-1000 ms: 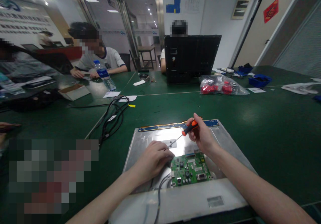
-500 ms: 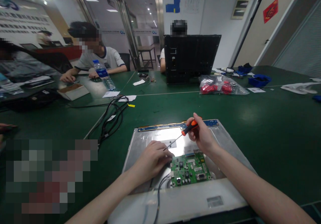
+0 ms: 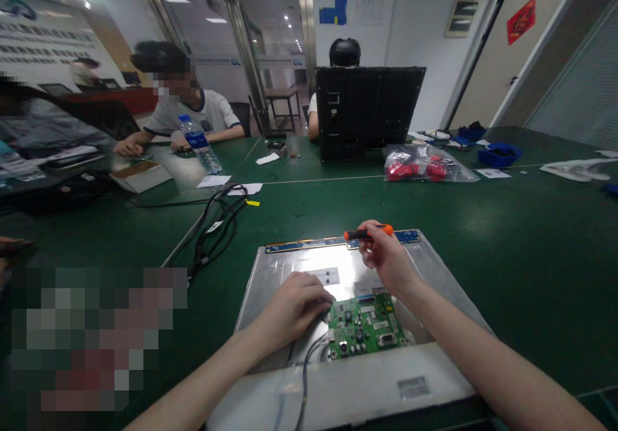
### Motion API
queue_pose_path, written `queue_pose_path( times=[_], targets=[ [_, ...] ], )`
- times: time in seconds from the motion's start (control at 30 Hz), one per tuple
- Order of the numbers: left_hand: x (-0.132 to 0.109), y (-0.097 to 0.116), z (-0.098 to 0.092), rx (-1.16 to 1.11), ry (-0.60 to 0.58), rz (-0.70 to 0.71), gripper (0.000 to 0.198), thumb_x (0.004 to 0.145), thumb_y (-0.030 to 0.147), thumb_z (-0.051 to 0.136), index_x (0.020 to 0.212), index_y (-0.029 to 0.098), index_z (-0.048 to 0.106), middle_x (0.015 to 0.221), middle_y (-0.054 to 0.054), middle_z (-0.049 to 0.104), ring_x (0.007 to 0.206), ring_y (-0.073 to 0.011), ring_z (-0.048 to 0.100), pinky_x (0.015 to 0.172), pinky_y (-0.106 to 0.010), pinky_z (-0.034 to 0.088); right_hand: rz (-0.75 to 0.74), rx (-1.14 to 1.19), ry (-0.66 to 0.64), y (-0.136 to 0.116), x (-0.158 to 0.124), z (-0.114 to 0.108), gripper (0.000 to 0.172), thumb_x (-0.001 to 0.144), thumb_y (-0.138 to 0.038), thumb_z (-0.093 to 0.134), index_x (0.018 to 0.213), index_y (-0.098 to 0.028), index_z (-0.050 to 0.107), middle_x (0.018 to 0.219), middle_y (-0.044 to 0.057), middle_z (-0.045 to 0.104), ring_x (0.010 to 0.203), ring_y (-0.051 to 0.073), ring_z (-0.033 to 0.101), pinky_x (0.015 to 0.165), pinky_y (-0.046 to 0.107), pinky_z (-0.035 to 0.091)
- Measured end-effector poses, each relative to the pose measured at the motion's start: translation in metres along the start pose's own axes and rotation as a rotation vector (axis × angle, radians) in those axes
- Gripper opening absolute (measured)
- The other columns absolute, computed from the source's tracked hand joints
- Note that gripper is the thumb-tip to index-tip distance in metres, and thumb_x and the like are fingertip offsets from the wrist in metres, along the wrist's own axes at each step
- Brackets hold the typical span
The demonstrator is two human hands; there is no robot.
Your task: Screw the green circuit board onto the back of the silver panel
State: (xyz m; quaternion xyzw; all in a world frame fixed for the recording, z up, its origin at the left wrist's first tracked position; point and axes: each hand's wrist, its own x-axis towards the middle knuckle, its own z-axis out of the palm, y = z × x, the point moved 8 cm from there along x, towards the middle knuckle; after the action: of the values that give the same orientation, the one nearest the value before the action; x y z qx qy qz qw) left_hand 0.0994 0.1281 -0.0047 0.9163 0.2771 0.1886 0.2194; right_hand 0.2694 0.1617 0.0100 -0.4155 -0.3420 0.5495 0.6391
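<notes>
- The screwdriver (image 3: 356, 234) is showing an orange-and-black handle, which is lying nearly level in the right hand (image 3: 386, 257), above the panel's far part; its shaft is too indistinct to make out.
- The panel (image 3: 348, 273) is lying flat on the worktop (image 3: 531, 238), its shiny silvery metal back facing up; a narrow blue strip (image 3: 299, 246) is running along its far edge and a whitish band is spanning its near side.
- The board (image 3: 364, 329), green and crowded with small components, is sitting on the panel, its far left corner meeting the left hand's (image 3: 302, 302) fingertips.
- A dark cable (image 3: 305, 386) is trailing from the board's left side across the whitish band.
</notes>
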Motion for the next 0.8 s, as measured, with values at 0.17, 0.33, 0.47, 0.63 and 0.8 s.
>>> queue_pose_path(
  times=[0.17,0.33,0.47,0.63,0.8],
  targets=[
    [0.000,0.000,0.002,-0.051,-0.003,-0.014,0.015,0.094,0.015,0.057,0.092,0.020,0.072,0.086,-0.004,0.070,0.085,-0.0197,0.062,0.080,-0.033,0.045,-0.107,-0.075,0.043,-0.004,-0.001,-0.002,0.035,0.064,-0.041,0.079,0.087,-0.019,0.064,0.054,-0.007,0.052,0.043,0.007,0.038,0.036,0.019,0.031],
    [0.002,-0.004,0.001,-0.104,-0.018,-0.061,0.012,0.091,0.015,0.062,0.089,0.020,0.072,0.084,-0.003,0.070,0.084,-0.0194,0.062,0.078,-0.031,0.045,-0.242,-0.229,0.050,-0.014,-0.007,0.001,0.031,0.071,-0.043,0.076,0.086,-0.019,0.064,0.070,0.000,0.063,0.054,0.011,0.050,0.041,0.021,0.039],
    [0.003,-0.004,0.000,-0.118,-0.034,-0.062,0.013,0.091,0.014,0.061,0.090,0.020,0.073,0.085,-0.003,0.070,0.084,-0.0193,0.062,0.077,-0.030,0.045,-0.348,-0.393,-0.005,-0.019,-0.015,0.007,0.028,0.082,-0.043,0.068,0.097,-0.021,0.061,0.077,0.001,0.064,0.061,0.014,0.057,0.047,0.023,0.044],
    [0.004,-0.005,-0.001,-0.132,-0.035,-0.078,0.014,0.092,0.014,0.060,0.090,0.020,0.072,0.085,-0.003,0.069,0.083,-0.0189,0.062,0.077,-0.030,0.046,-0.523,-0.579,-0.069,-0.024,-0.029,0.016,0.043,0.083,-0.035,0.070,0.121,-0.026,0.050,0.085,-0.001,0.064,0.064,0.014,0.061,0.055,0.026,0.049],
    [0.004,-0.006,-0.001,-0.162,-0.038,-0.093,0.013,0.092,0.017,0.061,0.088,0.020,0.073,0.084,-0.003,0.069,0.081,-0.0187,0.062,0.077,-0.030,0.046,-0.643,-0.604,-0.201,-0.024,-0.043,0.028,0.055,0.087,-0.029,0.066,0.135,-0.029,0.039,0.082,-0.002,0.065,0.062,0.014,0.061,0.054,0.026,0.049]
  ],
)
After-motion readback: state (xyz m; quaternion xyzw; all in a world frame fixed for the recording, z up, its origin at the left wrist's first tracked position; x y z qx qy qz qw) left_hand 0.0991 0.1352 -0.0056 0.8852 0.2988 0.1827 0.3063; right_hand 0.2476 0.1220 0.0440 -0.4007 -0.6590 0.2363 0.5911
